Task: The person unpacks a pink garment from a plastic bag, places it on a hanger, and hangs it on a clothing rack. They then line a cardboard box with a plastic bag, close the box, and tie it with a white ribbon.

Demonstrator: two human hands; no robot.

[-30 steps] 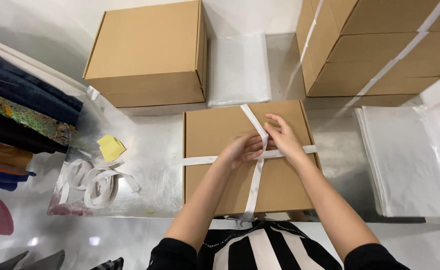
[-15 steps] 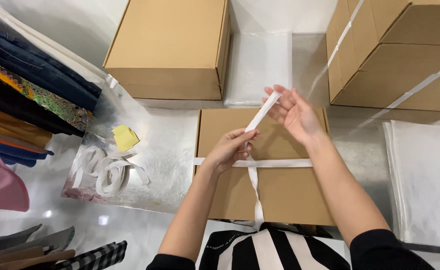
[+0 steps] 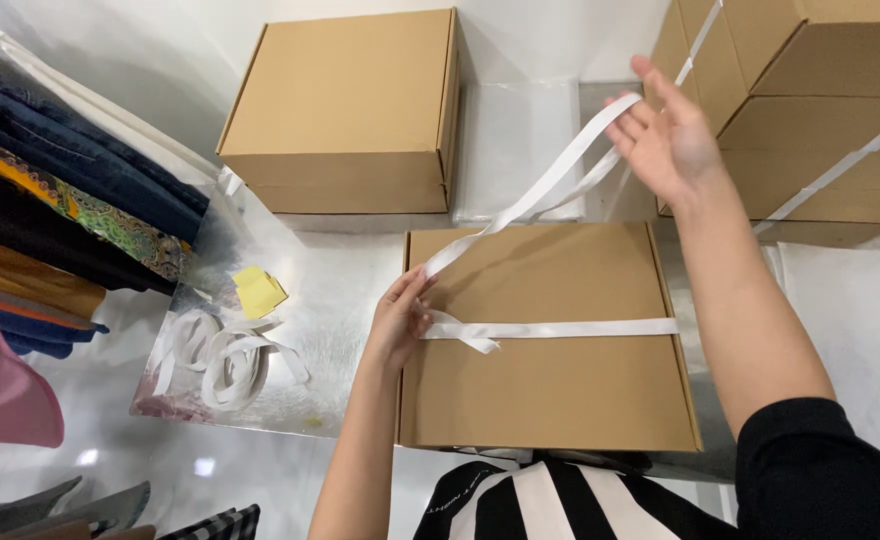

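Left hand [image 3: 398, 322] pinches white ribbon [image 3: 560, 328] at cardboard box [image 3: 550, 385] edge; right hand [image 3: 666, 138], fingers spread, lifts ribbon's free end.

view: one head-worn camera | position: above the bench [image 3: 360, 290] | facing: steeply down and forward | range: close, within arm's reach | shared: none, single view

- Box [image 3: 550, 370]: plain brown cardboard, flat and closed, lying on the table directly in front of you, lid up.
- Ribbon [image 3: 560, 328]: white, flat. You see one band stretched across the lid from left edge to right edge. A loose length rises diagonally from the left edge toward the upper right.
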